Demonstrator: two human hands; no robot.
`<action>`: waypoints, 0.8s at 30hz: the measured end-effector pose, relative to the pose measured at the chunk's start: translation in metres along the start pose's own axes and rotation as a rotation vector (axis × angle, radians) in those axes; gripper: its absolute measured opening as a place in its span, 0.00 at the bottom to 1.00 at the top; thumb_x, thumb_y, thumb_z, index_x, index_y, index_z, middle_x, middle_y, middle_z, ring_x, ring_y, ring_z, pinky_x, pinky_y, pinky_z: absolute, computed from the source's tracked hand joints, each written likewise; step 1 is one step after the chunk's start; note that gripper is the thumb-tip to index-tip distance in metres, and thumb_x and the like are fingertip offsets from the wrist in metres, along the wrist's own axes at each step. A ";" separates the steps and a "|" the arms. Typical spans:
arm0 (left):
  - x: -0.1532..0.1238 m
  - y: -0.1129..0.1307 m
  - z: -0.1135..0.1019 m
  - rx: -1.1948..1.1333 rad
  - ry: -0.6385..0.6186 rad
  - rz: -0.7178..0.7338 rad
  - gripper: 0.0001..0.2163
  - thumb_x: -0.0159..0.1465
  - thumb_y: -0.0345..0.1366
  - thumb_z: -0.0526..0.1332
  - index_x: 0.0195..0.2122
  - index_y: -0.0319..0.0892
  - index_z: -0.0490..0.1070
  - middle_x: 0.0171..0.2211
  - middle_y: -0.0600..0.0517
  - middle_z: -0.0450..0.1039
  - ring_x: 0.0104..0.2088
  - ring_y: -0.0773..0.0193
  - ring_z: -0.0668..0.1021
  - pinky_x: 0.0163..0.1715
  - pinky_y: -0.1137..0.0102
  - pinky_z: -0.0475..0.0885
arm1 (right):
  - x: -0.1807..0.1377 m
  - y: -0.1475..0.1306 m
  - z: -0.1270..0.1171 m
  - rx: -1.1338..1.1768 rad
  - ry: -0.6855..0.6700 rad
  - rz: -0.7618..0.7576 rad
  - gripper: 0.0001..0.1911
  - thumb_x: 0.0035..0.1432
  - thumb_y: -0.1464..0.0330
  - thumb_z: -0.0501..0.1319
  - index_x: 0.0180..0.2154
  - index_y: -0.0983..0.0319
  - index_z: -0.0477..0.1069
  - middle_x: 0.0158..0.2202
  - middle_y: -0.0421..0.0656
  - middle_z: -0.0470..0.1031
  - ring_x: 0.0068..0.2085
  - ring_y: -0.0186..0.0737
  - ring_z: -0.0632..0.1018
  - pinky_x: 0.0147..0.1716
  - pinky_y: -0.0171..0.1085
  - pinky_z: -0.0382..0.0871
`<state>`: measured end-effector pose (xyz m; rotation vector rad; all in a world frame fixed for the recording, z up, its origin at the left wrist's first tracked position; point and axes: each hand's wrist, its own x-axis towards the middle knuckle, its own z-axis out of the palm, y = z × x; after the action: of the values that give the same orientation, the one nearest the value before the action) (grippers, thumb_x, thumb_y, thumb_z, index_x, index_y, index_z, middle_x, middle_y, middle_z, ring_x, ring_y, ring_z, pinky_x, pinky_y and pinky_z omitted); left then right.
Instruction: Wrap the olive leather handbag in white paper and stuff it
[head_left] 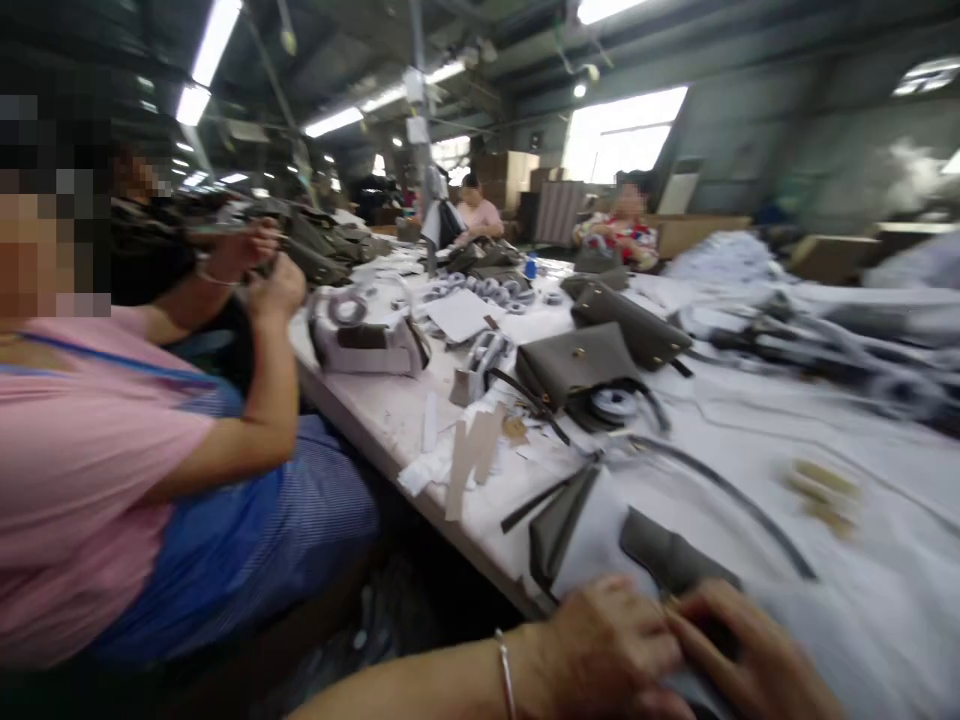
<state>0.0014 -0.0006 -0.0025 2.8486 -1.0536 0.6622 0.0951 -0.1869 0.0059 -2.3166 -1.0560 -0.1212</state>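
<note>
At the bottom edge of the head view, my left hand [607, 645], with a bracelet at the wrist, is curled against a dark grey leather-like bag [679, 552] partly wrapped in white paper. My right hand [750, 640] meets it from the right, its fingers bent and its thumb and forefinger pinched close to my left fingertips. Both hands grip the bag's near part, which they largely hide. A small brass-coloured spot shows between the fingertips, too blurred to name. A thin dark strap [735, 490] arcs over the table behind the bag.
Finished-looking grey bags [577, 360], paper scraps [472, 450] and rolls of tape [487, 290] lie on the white table [375, 415]. Blurred yellowish pieces [821, 490] lie to the right. A co-worker in a pink top [97, 430] sits close on the left; others sit farther back.
</note>
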 end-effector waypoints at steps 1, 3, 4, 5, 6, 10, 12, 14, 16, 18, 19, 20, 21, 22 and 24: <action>0.000 0.000 0.003 -0.084 0.017 -0.046 0.17 0.66 0.53 0.57 0.43 0.44 0.73 0.45 0.45 0.74 0.47 0.57 0.76 0.54 0.60 0.70 | 0.001 -0.004 0.000 0.034 -0.056 0.054 0.13 0.57 0.56 0.59 0.26 0.54 0.72 0.28 0.42 0.76 0.32 0.43 0.76 0.33 0.40 0.71; 0.001 -0.002 0.007 -0.238 0.056 -0.119 0.19 0.65 0.51 0.60 0.46 0.39 0.71 0.45 0.45 0.74 0.48 0.58 0.76 0.58 0.60 0.66 | 0.004 -0.011 -0.001 0.045 -0.078 0.132 0.10 0.57 0.61 0.59 0.26 0.57 0.71 0.29 0.42 0.76 0.33 0.42 0.75 0.36 0.40 0.69; 0.001 -0.002 0.009 -0.292 0.065 -0.139 0.18 0.65 0.49 0.61 0.46 0.38 0.70 0.45 0.46 0.74 0.49 0.58 0.76 0.59 0.60 0.65 | 0.006 -0.015 -0.002 0.036 -0.065 0.158 0.09 0.56 0.63 0.59 0.26 0.58 0.70 0.28 0.41 0.75 0.33 0.42 0.75 0.37 0.40 0.68; 0.000 -0.003 0.009 -0.331 0.072 -0.146 0.18 0.64 0.47 0.62 0.47 0.38 0.69 0.45 0.46 0.74 0.49 0.58 0.76 0.60 0.59 0.64 | 0.009 -0.018 -0.003 0.029 -0.052 0.179 0.08 0.55 0.65 0.58 0.25 0.59 0.70 0.28 0.41 0.75 0.33 0.41 0.74 0.37 0.39 0.67; 0.000 -0.003 0.009 -0.352 0.079 -0.148 0.17 0.64 0.45 0.64 0.47 0.39 0.69 0.46 0.46 0.74 0.50 0.58 0.75 0.60 0.59 0.64 | 0.011 -0.022 -0.005 0.027 -0.046 0.197 0.07 0.54 0.66 0.59 0.25 0.59 0.70 0.28 0.41 0.75 0.33 0.41 0.74 0.37 0.39 0.66; -0.004 -0.001 0.004 -0.328 0.139 -0.136 0.18 0.62 0.41 0.66 0.50 0.39 0.68 0.50 0.45 0.73 0.52 0.57 0.75 0.60 0.58 0.66 | 0.015 -0.032 -0.021 0.168 -0.155 0.312 0.09 0.54 0.64 0.59 0.27 0.61 0.73 0.28 0.40 0.76 0.32 0.38 0.74 0.32 0.35 0.65; -0.005 -0.001 0.002 -0.296 0.165 -0.117 0.19 0.63 0.40 0.66 0.52 0.38 0.67 0.52 0.43 0.72 0.55 0.56 0.74 0.59 0.59 0.67 | 0.014 -0.033 -0.034 0.254 -0.234 0.367 0.14 0.59 0.61 0.57 0.29 0.62 0.75 0.27 0.39 0.75 0.30 0.37 0.74 0.28 0.33 0.64; -0.005 -0.002 0.001 -0.276 0.174 -0.091 0.19 0.64 0.38 0.65 0.53 0.38 0.66 0.53 0.43 0.71 0.55 0.56 0.73 0.59 0.60 0.67 | 0.009 -0.032 -0.046 0.234 -0.216 0.341 0.18 0.62 0.58 0.54 0.32 0.61 0.76 0.29 0.40 0.77 0.32 0.38 0.75 0.31 0.34 0.67; -0.005 -0.003 0.000 -0.269 0.172 -0.078 0.17 0.65 0.36 0.64 0.53 0.38 0.66 0.53 0.43 0.72 0.54 0.57 0.74 0.58 0.61 0.68 | -0.002 -0.028 -0.052 0.094 -0.137 0.246 0.17 0.64 0.58 0.53 0.37 0.59 0.77 0.37 0.42 0.79 0.40 0.42 0.77 0.42 0.38 0.70; -0.005 -0.003 -0.003 -0.261 0.161 -0.076 0.16 0.65 0.35 0.63 0.53 0.39 0.66 0.52 0.44 0.72 0.53 0.57 0.75 0.58 0.61 0.68 | -0.018 -0.022 -0.049 -0.084 -0.082 0.160 0.15 0.64 0.58 0.55 0.44 0.57 0.77 0.48 0.45 0.78 0.50 0.46 0.76 0.54 0.46 0.65; -0.004 -0.002 -0.005 -0.254 0.150 -0.076 0.16 0.65 0.35 0.63 0.53 0.38 0.66 0.51 0.44 0.72 0.53 0.57 0.75 0.57 0.61 0.68 | -0.026 -0.018 -0.045 -0.159 -0.067 0.137 0.15 0.65 0.59 0.55 0.47 0.56 0.76 0.52 0.45 0.76 0.54 0.47 0.74 0.58 0.49 0.61; -0.003 -0.002 -0.007 -0.245 0.131 -0.077 0.17 0.65 0.34 0.63 0.53 0.38 0.65 0.51 0.44 0.72 0.52 0.57 0.75 0.57 0.61 0.69 | -0.034 -0.014 -0.039 -0.215 -0.049 0.124 0.16 0.65 0.60 0.55 0.49 0.55 0.75 0.55 0.45 0.73 0.57 0.48 0.72 0.61 0.52 0.58; -0.001 -0.001 -0.010 -0.234 0.105 -0.080 0.20 0.64 0.35 0.64 0.55 0.38 0.64 0.50 0.44 0.72 0.51 0.56 0.75 0.56 0.61 0.69 | -0.041 -0.011 -0.034 -0.251 -0.029 0.113 0.16 0.65 0.61 0.55 0.52 0.54 0.73 0.58 0.45 0.71 0.59 0.48 0.70 0.62 0.54 0.54; 0.001 -0.001 -0.013 -0.219 0.069 -0.082 0.24 0.63 0.35 0.66 0.58 0.38 0.62 0.50 0.44 0.72 0.50 0.56 0.75 0.54 0.61 0.70 | -0.047 -0.008 -0.028 -0.272 -0.008 0.104 0.17 0.66 0.62 0.54 0.53 0.54 0.72 0.60 0.45 0.69 0.61 0.47 0.68 0.64 0.54 0.52; 0.007 -0.001 -0.017 -0.174 -0.016 -0.083 0.31 0.60 0.37 0.68 0.61 0.39 0.57 0.50 0.44 0.71 0.48 0.54 0.75 0.51 0.60 0.72 | -0.052 -0.004 -0.021 -0.285 0.028 0.090 0.17 0.66 0.63 0.54 0.55 0.54 0.70 0.61 0.45 0.68 0.62 0.45 0.67 0.64 0.54 0.51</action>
<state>-0.0002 -0.0013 0.0156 2.7345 -0.9394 0.5148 0.0594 -0.2307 0.0092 -2.6046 -0.9709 -0.2837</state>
